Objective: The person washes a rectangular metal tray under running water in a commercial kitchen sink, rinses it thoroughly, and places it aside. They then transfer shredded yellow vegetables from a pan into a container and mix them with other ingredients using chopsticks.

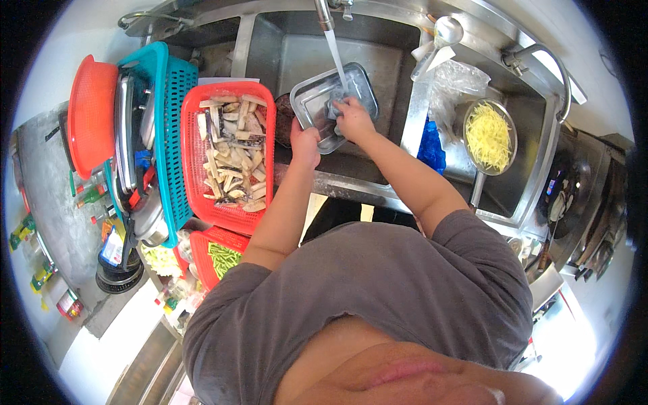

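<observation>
A rectangular metal tray (310, 101) is tilted in the middle basin of a stainless steel sink (400, 101). Water runs into it from the tap (324, 17) above. My left hand (305, 143) grips the tray's near left rim, thumb over the edge. Inside the tray my right hand (354, 120) presses on a bluish-grey wet cloth (336, 104), just under the stream. The lower part of the cloth is partly hidden by my fingers.
Left of the basin stands a red plastic basket (190, 152) of cut strips, beside a teal basket (177, 131) of cookware. Green cut vegetables (223, 258) lie nearer me. The right basin holds a strainer of yellow shreds (487, 136), plastic film (455, 86) and a blue bag (431, 149). A ladle (448, 31) rests on the divider.
</observation>
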Motion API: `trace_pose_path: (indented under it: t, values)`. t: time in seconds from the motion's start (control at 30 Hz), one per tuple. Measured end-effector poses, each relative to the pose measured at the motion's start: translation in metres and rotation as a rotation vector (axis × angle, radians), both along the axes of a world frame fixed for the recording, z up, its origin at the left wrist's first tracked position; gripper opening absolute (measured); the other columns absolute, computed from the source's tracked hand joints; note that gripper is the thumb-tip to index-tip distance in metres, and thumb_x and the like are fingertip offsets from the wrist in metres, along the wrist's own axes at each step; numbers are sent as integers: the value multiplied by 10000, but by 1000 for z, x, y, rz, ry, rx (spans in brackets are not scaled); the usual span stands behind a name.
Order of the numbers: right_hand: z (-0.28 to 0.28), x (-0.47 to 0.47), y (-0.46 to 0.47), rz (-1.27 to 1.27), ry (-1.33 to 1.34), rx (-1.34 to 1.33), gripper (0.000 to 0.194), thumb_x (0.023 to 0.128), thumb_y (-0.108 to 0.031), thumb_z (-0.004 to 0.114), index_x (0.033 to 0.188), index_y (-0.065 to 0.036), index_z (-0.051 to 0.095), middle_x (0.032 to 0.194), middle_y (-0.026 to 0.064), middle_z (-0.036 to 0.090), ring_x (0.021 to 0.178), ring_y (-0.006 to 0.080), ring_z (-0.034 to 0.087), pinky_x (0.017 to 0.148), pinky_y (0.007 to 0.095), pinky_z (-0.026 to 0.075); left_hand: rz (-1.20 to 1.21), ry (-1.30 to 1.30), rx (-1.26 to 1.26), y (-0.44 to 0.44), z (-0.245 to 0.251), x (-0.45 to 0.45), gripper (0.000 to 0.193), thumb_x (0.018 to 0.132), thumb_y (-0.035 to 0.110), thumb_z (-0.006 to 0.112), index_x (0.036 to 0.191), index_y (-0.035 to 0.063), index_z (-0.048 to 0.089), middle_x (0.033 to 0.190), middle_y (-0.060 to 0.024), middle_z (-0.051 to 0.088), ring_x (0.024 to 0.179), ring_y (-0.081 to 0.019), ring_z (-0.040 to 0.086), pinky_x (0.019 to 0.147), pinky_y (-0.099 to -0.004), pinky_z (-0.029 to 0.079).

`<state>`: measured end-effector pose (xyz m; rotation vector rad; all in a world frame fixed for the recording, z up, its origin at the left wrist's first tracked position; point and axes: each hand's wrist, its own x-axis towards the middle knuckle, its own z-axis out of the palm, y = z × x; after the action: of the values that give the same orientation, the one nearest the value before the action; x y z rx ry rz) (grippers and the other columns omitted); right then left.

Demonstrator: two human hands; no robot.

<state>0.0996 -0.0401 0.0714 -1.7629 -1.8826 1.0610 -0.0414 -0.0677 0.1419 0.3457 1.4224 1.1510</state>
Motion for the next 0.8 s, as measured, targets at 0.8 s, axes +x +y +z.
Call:
trace_pose_path:
  t: [0.8]
  values:
    - [23,-9,17,-209,56,158,406,768,-63,577,1165,-121,633,1233,177,515,1115,391,503,966,450,436,-52,227,94,-11,24,4,625,593,-116,445,1208,-12,491,1037,-76,590,879,-186,571,740,-273,463]
